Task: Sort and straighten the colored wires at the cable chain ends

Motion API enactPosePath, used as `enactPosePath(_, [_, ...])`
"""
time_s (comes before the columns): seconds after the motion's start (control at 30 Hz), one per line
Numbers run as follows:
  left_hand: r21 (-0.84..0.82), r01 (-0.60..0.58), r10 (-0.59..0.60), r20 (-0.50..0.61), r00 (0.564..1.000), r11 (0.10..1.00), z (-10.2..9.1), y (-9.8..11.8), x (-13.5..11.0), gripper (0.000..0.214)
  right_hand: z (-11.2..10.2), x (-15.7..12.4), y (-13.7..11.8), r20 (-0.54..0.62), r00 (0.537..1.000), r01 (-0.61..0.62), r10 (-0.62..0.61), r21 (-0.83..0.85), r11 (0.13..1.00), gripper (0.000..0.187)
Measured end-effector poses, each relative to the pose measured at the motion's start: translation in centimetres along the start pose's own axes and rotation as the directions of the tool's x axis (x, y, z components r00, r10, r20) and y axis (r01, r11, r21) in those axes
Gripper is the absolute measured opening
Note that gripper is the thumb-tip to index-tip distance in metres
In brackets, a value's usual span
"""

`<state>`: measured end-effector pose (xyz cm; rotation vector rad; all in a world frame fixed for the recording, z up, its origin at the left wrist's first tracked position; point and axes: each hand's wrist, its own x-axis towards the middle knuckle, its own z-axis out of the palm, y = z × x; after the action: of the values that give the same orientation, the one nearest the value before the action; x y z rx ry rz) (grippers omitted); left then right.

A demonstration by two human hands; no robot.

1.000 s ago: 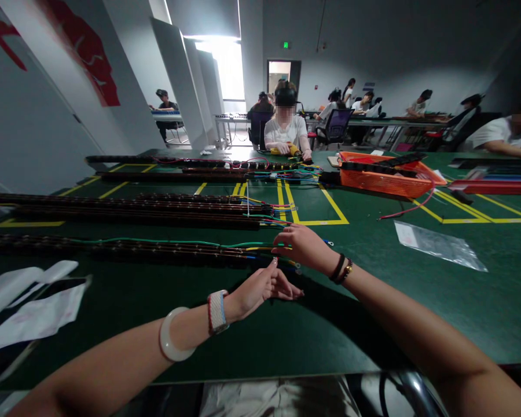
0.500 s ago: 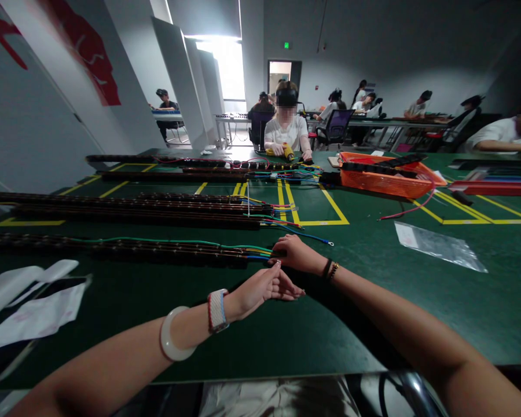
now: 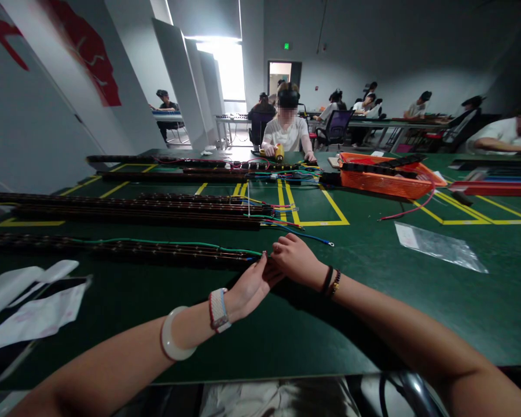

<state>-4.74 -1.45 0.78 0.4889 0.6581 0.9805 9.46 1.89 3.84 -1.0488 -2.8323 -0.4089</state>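
Observation:
A long dark wire harness point(image 3: 156, 249) lies from the left toward my hands, with a green wire point(image 3: 191, 241) along its top. My right hand point(image 3: 298, 262) has its fingers curled round the harness's wire ends, which its knuckles hide. From the near side my left hand point(image 3: 252, 285) closes on the same wires, thumb on top and fingers underneath, its fingertips against my right hand. Beyond them, a blue wire point(image 3: 315, 238) ending in a ring terminal sticks out from another bundle of harnesses point(image 3: 200, 209).
An orange basket point(image 3: 382, 184) holds dark sleeved parts. A clear plastic bag point(image 3: 438, 246) lies at the right, white papers point(image 3: 43, 310) at the left. Across the green table point(image 3: 351, 336) a co-worker point(image 3: 286, 130) holds a yellow heat gun point(image 3: 279, 152).
My left hand has moved up and forward, from open below the wires to closing on them beside my right hand. The right hand stays nearly in place. The co-worker's heat gun has shifted left.

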Motion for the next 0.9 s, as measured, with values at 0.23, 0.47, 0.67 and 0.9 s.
enactPosePath(0.23, [-0.037, 0.019, -0.02, -0.019, 1.0, 0.999, -0.2, -0.1, 0.3, 0.022, -0.3, -0.1, 0.1, 0.082, 0.995, 0.065, -0.064, -0.009, 0.998, 0.015])
enactPosePath(0.47, [-0.057, 0.036, -0.034, 0.035, 0.999, 0.998, -0.2, 0.2, 0.2, 0.02, -1.6, -0.3, 1.2, 0.126, 0.989, -0.118, 0.083, 0.301, 0.946, 0.019])
enactPosePath(0.67, [-0.001, 0.049, -0.049, 0.008, 0.999, 0.999, 0.0, 0.3, 0.0, 0.017, -1.5, -0.5, 2.3, 0.181, 0.96, -0.276, 0.212, 0.498, 0.822, 0.017])
enactPosePath(0.9, [0.045, 0.065, -0.066, 0.032, 0.997, 0.997, 0.1, 0.4, 0.0, 0.019, -0.2, -0.2, 3.8, 0.277, 0.934, -0.356, 0.224, 0.721, 0.595, 0.024])
